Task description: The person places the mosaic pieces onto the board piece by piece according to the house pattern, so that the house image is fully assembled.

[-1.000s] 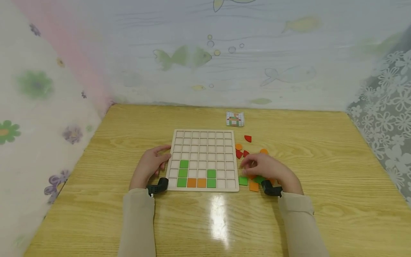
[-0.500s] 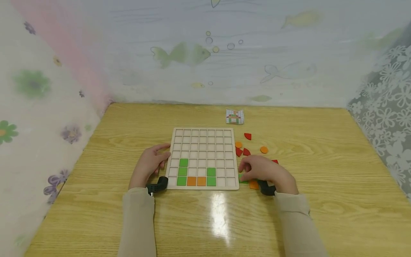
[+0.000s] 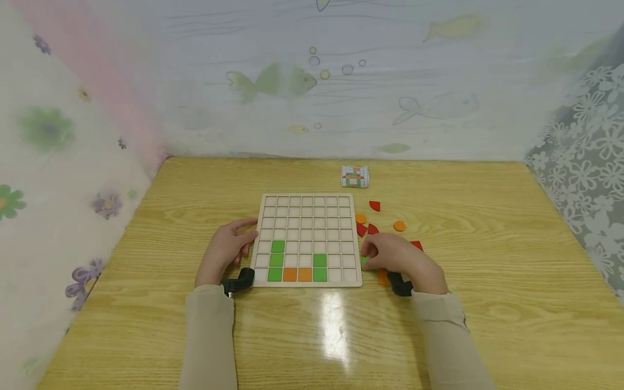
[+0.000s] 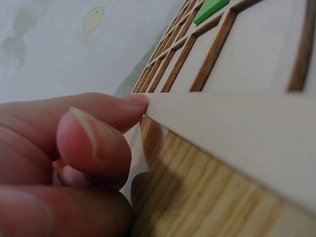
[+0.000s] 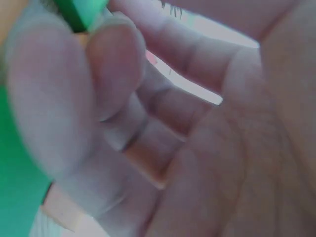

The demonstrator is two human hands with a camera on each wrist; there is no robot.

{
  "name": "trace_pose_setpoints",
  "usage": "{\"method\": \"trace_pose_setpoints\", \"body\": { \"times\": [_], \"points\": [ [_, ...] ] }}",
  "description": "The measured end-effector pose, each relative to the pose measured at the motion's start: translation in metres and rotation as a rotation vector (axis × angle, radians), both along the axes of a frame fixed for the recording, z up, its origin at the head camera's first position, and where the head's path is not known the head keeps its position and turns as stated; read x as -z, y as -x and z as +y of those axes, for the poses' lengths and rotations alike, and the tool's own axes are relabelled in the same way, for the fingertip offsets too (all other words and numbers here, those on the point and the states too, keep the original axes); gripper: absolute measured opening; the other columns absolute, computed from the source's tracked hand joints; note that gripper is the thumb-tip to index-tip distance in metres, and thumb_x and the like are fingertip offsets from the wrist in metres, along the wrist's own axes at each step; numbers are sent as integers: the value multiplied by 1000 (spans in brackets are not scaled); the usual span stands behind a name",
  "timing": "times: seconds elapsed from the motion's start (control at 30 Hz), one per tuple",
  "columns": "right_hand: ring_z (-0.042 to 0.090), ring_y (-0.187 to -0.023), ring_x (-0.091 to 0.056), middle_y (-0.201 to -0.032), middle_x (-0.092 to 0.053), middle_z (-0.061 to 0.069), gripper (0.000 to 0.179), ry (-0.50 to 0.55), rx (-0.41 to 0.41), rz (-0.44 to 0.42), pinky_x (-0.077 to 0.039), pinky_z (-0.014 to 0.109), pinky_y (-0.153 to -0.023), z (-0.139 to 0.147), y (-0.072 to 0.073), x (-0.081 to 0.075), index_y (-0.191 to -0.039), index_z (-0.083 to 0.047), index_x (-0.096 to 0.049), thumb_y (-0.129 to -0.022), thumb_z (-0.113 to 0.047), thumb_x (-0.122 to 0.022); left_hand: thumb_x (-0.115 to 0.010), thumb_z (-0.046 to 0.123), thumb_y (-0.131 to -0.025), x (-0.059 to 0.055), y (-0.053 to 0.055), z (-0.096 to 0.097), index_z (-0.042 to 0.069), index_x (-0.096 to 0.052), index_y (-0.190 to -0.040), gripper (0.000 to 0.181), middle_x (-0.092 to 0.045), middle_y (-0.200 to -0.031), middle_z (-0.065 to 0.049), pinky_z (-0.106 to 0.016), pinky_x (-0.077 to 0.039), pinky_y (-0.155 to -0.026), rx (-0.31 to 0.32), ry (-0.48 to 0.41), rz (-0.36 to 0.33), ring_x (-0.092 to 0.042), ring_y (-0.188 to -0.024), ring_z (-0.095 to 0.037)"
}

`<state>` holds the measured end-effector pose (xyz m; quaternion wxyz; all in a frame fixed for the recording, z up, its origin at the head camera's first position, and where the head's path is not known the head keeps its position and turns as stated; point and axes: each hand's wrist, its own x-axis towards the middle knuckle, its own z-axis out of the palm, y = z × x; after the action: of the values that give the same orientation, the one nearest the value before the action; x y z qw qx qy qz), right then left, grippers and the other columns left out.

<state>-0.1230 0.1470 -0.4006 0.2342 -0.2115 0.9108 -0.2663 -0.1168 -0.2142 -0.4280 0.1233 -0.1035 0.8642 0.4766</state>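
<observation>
Just off the right edge of the board (image 3: 306, 223), gripped a green tile (image 5: 84, 12) w/ right hand (image 3: 396, 255), clamped betw. thumb and fingertip; approx. 1 sec earlier, only reached over the loose pieces (image 3: 361, 230) there. Couldn't tell whether lifted clear of the table (image 3: 273, 330) or merely tilted, wrist view too blurred. Meant, prob., one more tile in hand but not yet set: counted five green squares (image 3: 276, 260) and two orange squares (image 3: 290, 274) in the cells, same as before. Kept left hand (image 3: 226, 249) at the opposite edge, w/ one fingertip touching the rim, fingers loose and apart, nothing gripped.

Looked like pale matte wood, w/ dark-brown sides to the cells. Saw thin, flat shapes, incl. red quarter-rounds (image 3: 375, 206) and orange discs (image 3: 400, 226). Noted yellowish grain and glossy streak on the table, plus slight curl in the printed card (image 3: 355, 176) beyond.
</observation>
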Motion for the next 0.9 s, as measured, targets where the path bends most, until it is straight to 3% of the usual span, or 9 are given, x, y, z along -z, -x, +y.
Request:
{"method": "trace_pose_setpoints", "body": {
  "times": [0.43, 0.73, 0.9],
  "points": [
    [16, -66, -46, -70, -52, -3, 10, -79, 45, 81, -38, 28, -60, -3, 0, -5, -77, -14, -59, -78, -17, -68, -57, 37, -86, 0, 0, 0, 33, -51, -124, 38, -51, -54, -7, -30, -38, -35, 7, -1, 3, -36, -34, -13],
    [15, -75, -46, -81, -53, -1, 20, -60, -31, 72, -40, 29, -68, 1, 0, -2, -87, -14, -60, -73, -19, -74, -57, 35, -87, -1, 0, 1, 31, -51, -124, 38, -51, -54, -7, -29, -37, -35, 8, -8, 6, -36, -34, -13],
    [17, -80, -47, -88, -53, 1, 20, -66, 6, 69, -41, 31, -73, -1, 2, 0, -90, -13, -60, -75, -17, -72, -57, 34, -87, -1, -1, 1, 30, -51, -124, 38, -51, -54, -7, -29, -37, -34, 5, -1, 8, -36, -34, -13]
  ]
}}
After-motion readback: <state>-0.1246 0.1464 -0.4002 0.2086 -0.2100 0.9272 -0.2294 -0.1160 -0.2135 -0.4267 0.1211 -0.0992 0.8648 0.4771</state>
